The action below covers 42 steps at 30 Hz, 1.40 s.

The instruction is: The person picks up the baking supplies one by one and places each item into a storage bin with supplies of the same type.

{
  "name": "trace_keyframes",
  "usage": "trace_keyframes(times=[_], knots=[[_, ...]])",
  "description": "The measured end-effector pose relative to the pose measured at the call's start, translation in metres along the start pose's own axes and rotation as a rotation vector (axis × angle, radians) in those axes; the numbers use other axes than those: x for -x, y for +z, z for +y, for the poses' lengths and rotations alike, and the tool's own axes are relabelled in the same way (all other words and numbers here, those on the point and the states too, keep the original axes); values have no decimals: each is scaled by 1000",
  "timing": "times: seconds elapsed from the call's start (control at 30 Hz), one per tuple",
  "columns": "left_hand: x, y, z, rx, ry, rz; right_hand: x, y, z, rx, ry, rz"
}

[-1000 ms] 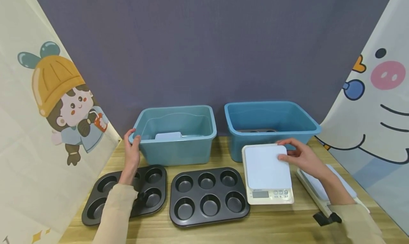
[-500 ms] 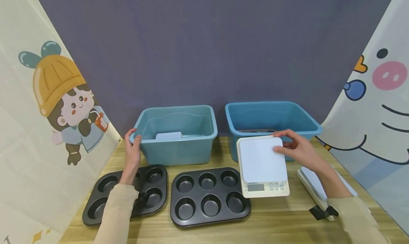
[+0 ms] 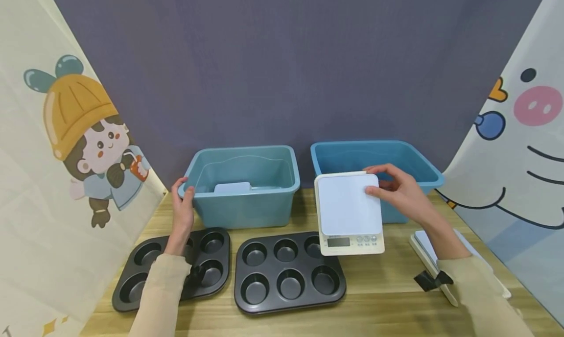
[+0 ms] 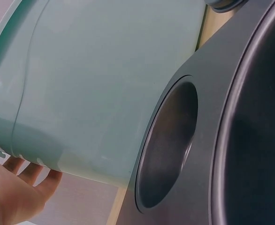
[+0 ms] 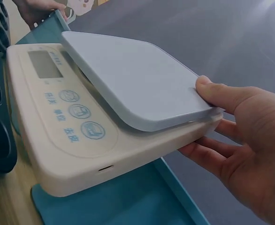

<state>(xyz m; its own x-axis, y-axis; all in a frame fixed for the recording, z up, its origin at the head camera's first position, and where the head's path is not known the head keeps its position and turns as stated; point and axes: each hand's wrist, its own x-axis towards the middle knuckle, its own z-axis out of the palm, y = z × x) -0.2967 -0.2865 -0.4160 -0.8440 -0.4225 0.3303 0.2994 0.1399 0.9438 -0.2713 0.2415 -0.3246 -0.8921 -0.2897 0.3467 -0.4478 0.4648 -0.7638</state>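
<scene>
My right hand (image 3: 403,192) pinches a white kitchen scale (image 3: 350,207) by its upper right corner, thumb on the weighing plate and fingers beneath. The scale hangs tilted above the table, in front of the blue bin (image 3: 374,180), its display and buttons toward me. In the right wrist view the scale (image 5: 142,79) fills the middle. My left hand (image 3: 181,212) grips the left front corner of the pale green bin (image 3: 244,212), thumb outside on the rim. A white flat item (image 3: 232,187) lies inside that bin. The left wrist view shows this hand's fingers (image 4: 46,185) against the bin wall.
Two black muffin tins lie in front: the left tin (image 3: 207,249) partly under my left forearm, the middle tin (image 3: 288,271) below the scale. A second white scale (image 3: 429,258) lies at the right, partly behind my right forearm. A dark cloth wall (image 3: 286,67) stands behind the bins.
The right hand has lifted the scale up and leftward, away from the second scale and nearer the gap between the bins. My left hand has stayed on the green bin.
</scene>
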Motion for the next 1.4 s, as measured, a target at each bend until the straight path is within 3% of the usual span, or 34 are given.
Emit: trace_keyframes(times=[0.13,0.3,0.47,0.7,1.1,1.4], knots=[[1,0,0,2,44,7,-8,2,-8,-30,5,25],[6,-2,10,0,-9,-17,-19,5,-14,-57,-9,18],[-1,-4,-5,4,-1,5,-26,8,-19,-65,-3,15],[-1,-4,-2,-2,41,25,-37,11,-28,-73,-28,37],[0,-4,0,-24,30,25,-58,21,-43,-109,-80,52],[-2,-2,-4,11,10,15,-73,29,-53,-88,-73,93]])
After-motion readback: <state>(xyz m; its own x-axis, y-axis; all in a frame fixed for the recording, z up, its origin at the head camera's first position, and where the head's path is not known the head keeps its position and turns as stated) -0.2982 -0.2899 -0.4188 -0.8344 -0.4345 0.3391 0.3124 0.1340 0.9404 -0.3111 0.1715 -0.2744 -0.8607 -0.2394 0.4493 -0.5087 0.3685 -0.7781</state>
